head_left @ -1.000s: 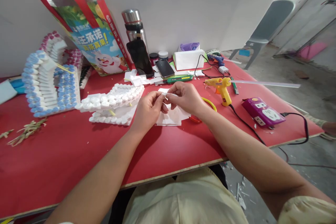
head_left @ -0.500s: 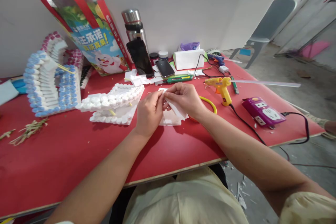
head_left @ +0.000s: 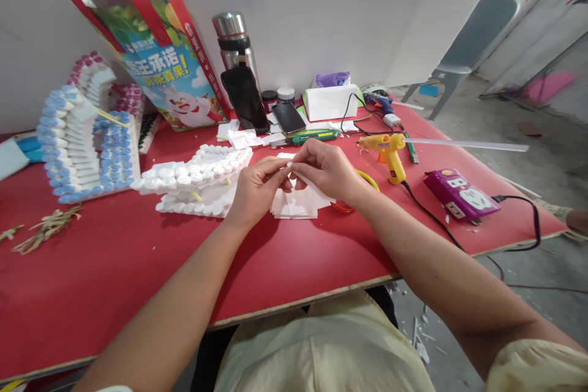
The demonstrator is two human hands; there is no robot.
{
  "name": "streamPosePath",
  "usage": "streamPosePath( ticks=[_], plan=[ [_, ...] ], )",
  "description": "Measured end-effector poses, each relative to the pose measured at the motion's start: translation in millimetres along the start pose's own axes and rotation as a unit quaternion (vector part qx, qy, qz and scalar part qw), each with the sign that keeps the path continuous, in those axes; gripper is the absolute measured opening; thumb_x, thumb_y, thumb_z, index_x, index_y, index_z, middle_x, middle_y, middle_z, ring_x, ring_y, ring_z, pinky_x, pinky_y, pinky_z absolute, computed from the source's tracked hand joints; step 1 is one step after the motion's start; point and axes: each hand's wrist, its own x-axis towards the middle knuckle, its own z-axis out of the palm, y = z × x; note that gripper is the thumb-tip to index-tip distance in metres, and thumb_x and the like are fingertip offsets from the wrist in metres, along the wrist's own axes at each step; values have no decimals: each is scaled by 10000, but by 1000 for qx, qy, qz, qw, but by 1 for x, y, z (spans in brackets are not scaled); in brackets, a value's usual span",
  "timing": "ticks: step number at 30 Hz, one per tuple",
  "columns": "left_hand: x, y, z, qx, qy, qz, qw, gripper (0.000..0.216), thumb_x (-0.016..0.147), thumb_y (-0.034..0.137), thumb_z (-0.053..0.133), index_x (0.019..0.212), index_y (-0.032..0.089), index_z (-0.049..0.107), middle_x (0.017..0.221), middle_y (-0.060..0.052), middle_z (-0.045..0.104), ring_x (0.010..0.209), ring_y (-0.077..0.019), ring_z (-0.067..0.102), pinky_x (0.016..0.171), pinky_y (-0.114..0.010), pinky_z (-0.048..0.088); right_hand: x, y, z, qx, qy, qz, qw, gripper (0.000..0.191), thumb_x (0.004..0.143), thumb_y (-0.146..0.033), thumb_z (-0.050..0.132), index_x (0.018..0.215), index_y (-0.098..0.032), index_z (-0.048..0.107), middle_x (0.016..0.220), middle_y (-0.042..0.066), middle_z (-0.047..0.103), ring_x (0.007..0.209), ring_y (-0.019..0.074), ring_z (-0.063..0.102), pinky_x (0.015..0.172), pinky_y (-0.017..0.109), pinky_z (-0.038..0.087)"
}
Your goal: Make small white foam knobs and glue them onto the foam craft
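Note:
My left hand (head_left: 256, 188) and my right hand (head_left: 329, 170) meet over the table, thumbs and fingertips pinched together. Between the tips shows the white end of a small paper roll (head_left: 289, 165), gripped from both sides. A pale sheet hangs below my right fingers; whether it joins the roll is hard to see. Under the hands lie several white paper pieces (head_left: 294, 209). To the left stands a white structure (head_left: 188, 179) covered in small paper rolls, with yellow sticks in it. A yellow tape-like ring (head_left: 369, 180) is partly hidden behind my right wrist.
On the red table (head_left: 151, 294), a yellow glue gun (head_left: 390, 156) holds a long glue stick, near a purple power strip (head_left: 462, 197). Behind are a green cutter (head_left: 315, 136), phones (head_left: 245, 98), a steel flask (head_left: 232, 37) and a bag (head_left: 169, 67). A blue-and-white roll structure (head_left: 68, 147) stands left.
My left hand has shifted slightly left, and its fingers lie straighter. The paper under my right hand hangs lower and shows less. The roll's end now shows between the fingertips.

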Motion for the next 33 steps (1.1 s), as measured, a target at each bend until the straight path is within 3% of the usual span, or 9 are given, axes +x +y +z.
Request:
streamPosePath(
  ticks=[5,9,12,14,18,25,29,33],
  plan=[
    [-5,8,8,71,16,53,996,259,981,391,604,1068,186,737,928,-52,665,683,-120,638,681,-266,560,5,-5,1,134,17,54,989,292,873,-418,746,855,-209,543,688,17,718,619,185,720,633,327,592],
    [-4,11,8,140,15,82,987,220,1003,349,561,1036,188,706,933,-48,664,785,-146,639,728,-258,529,8,-9,-8,293,-18,180,939,383,868,-547,728,902,-203,562,686,49,728,627,221,729,636,375,622],
    [-2,12,5,189,6,109,976,214,1014,325,527,1039,198,699,973,-55,670,892,-175,634,814,-280,515,8,-8,-12,328,-69,222,916,345,838,-470,785,898,-180,609,756,69,740,643,201,715,641,348,617],
    [-1,13,4,195,2,115,974,221,1018,321,516,1052,202,699,965,-54,667,864,-171,624,812,-283,506,7,-6,-13,333,-93,223,911,304,822,-405,812,866,-162,634,775,54,720,607,155,667,608,307,592],
    [-2,16,2,166,-8,97,981,226,1023,323,511,1073,201,695,879,-34,628,725,-142,581,715,-268,482,7,-7,-12,336,-98,214,912,284,809,-367,823,866,-145,655,783,22,658,571,94,555,574,267,539],
    [-1,15,0,167,-12,103,981,198,1010,298,538,1074,196,695,886,-28,620,755,-137,562,720,-261,470,8,-10,-10,334,-76,243,908,236,740,-223,836,837,-143,637,731,-3,618,534,65,495,547,250,485],
    [-2,14,2,145,3,51,988,237,1001,364,558,1082,195,704,799,-13,606,675,-126,550,664,-252,474,7,-5,-6,252,-25,183,950,272,744,-283,841,767,-168,595,683,8,641,511,84,503,507,255,445],
    [-3,13,7,128,32,39,991,242,989,383,581,1058,191,711,798,-18,615,671,-127,561,643,-245,481,3,-6,3,65,66,117,989,258,811,-334,769,735,-197,564,643,24,655,481,112,508,474,268,382]
  ],
)
